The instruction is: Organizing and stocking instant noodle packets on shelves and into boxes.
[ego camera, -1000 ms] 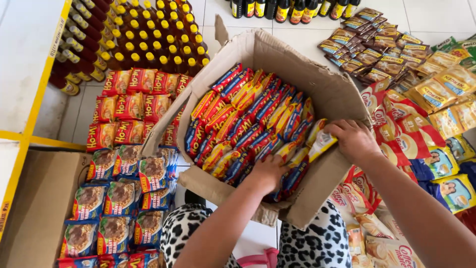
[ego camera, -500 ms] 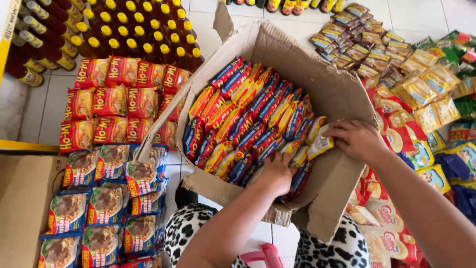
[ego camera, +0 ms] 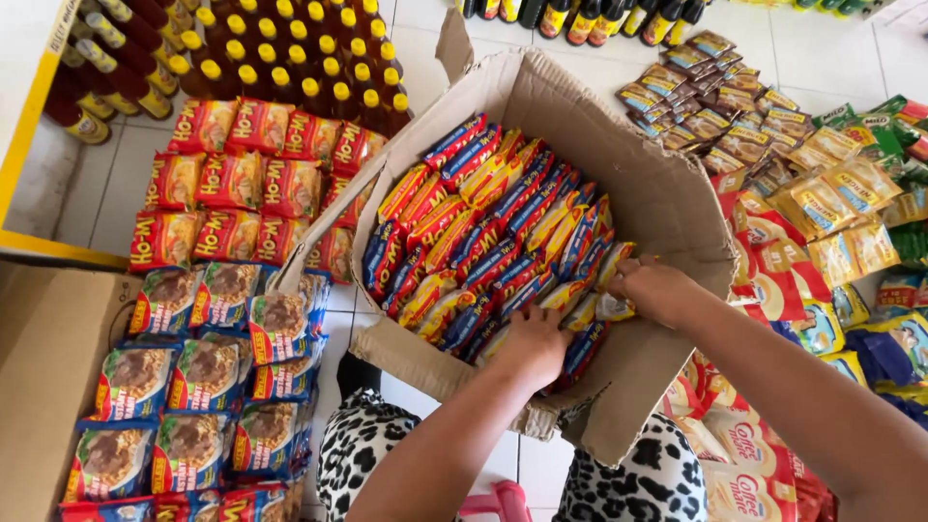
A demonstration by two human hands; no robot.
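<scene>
Packets [ego camera: 503, 232], red, blue and yellow, stand packed inside a tilted box [ego camera: 667, 203] on the floor. Left hand [ego camera: 530, 346] digs among them, grip hidden; right hand [ego camera: 657, 288] pinches 1 packet. Bottles [ego camera: 280, 58] and sachets [ego camera: 831, 193] lie around.

A floor of pale square tiles [ego camera: 406, 39] with thin grey joints runs under everything, lit evenly and brightly with soft shadows. Along the left edge stands a white shelf board with a yellow rim [ego camera: 29, 126], a yellow strip crossing below it. A plain brown cardboard panel [ego camera: 48, 387] fills the lower left corner of the view
</scene>
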